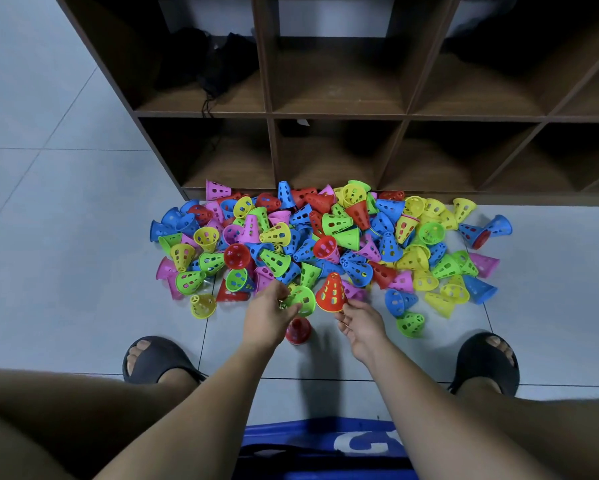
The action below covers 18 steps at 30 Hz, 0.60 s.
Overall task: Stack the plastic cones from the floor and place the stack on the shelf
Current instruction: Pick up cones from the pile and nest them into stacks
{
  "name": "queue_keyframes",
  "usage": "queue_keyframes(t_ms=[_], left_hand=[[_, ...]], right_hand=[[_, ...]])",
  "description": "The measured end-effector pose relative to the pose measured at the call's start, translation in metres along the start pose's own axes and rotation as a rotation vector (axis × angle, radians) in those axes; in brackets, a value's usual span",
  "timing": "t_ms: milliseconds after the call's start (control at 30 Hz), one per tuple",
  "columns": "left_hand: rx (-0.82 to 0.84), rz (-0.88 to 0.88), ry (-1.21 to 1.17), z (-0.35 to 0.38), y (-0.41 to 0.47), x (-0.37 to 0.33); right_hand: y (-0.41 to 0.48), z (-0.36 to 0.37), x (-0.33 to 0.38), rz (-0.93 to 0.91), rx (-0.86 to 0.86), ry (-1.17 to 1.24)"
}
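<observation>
A heap of several perforated plastic cones (329,237) in red, blue, green, yellow and pink lies on the floor in front of the brown shelf (339,116). My left hand (268,311) grips a green cone (303,299) by its rim at the heap's near edge. My right hand (360,322) holds a red-orange cone (332,292) by its lower rim, tip pointing up and away. The two held cones are side by side, almost touching. A small red cone (298,330) stands on the floor just under my hands.
The shelf has open cubbies; a dark bundle with a cord (215,64) sits in the upper left one. My feet in black slippers (152,358) (486,362) flank the work spot. A blue bag (322,448) lies between my knees. Grey tiled floor (66,202) spreads left.
</observation>
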<state>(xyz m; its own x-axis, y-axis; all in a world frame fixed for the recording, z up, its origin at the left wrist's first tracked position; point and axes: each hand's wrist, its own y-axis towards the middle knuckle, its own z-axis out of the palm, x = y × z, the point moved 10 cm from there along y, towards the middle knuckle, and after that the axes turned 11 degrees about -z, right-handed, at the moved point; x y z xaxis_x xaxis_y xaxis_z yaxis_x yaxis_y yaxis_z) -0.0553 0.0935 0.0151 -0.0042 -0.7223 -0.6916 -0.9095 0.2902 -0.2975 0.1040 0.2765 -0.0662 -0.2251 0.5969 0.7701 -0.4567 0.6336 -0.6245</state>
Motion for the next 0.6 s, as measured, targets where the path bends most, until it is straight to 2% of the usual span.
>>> queue_keyframes(t_ms=[200, 333, 467, 600], left_hand=[[-0.020, 0.048, 0.129, 0.001, -0.008, -0.005], [0.031, 0.038, 0.207, 0.010, -0.013, 0.001], [0.122, 0.019, 0.159, 0.025, -0.017, 0.007], [0.168, -0.054, 0.088, 0.036, -0.019, 0.023]], right_hand=[[-0.005, -0.001, -0.001, 0.030, 0.009, 0.029], [-0.010, 0.008, 0.001, 0.053, 0.082, 0.032], [-0.019, 0.024, -0.005, 0.075, 0.209, -0.043], [-0.022, 0.027, -0.016, 0.061, 0.263, -0.182]])
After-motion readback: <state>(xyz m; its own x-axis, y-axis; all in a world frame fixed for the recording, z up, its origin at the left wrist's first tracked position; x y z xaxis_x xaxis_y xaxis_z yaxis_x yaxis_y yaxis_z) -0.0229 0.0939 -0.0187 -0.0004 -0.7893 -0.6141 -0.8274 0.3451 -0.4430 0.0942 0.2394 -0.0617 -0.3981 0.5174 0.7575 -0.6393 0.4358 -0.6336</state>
